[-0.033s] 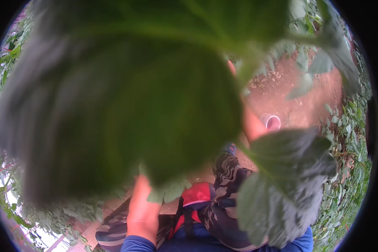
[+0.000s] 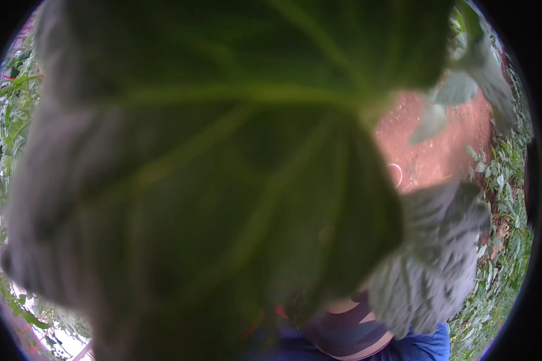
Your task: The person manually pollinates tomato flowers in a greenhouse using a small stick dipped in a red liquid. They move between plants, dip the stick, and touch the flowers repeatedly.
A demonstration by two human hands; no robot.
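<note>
one large blurred leaf (image 2: 223, 198), both hands hidden, reddish soil (image 2: 451, 150) beyond

The big leaf (image 2: 241, 180) is blurring before you and crossing the upper edge. Behind it, both your hands are hiding. At its right, a ring (image 2: 400, 172) is showing partly; at its lower right, your leg (image 2: 349, 331) is lying partly covered, your clothing (image 2: 427, 346) crossing the lower edge.
</note>
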